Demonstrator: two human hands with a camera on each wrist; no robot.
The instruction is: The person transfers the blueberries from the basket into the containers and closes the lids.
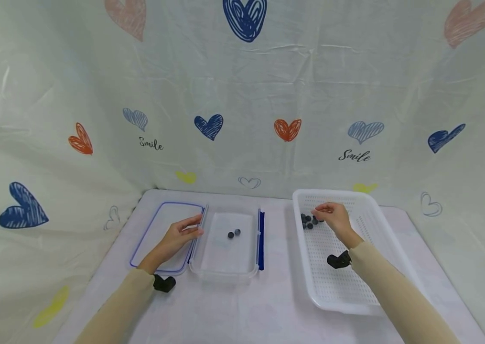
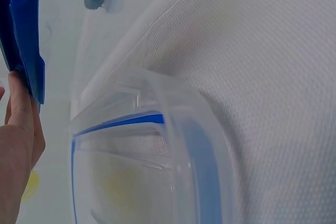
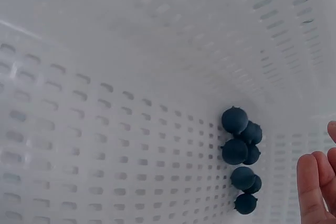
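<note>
A clear plastic box (image 1: 225, 273) with blue side clips stands in the middle, two blueberries (image 1: 231, 235) on its floor. My left hand (image 1: 177, 239) is at the box's left rim, fingers fairly straight; in the left wrist view the fingertips touch a blue clip (image 2: 26, 35). Under that hand lies the box's clear lid (image 1: 156, 239) with a blue edge. My right hand (image 1: 334, 217) is inside the white perforated basket (image 1: 311, 291), above several blueberries (image 3: 234, 151) clustered near one wall. Its fingers are slightly bent, with no berry visible between them.
A white cloth (image 1: 268, 306) covers the table. Behind it hangs a pale curtain (image 1: 251, 81) printed with hearts. The basket's raised wall (image 1: 302, 258) faces the box across a strip of cloth. Black wrist cameras (image 1: 165, 283) sit below both wrists.
</note>
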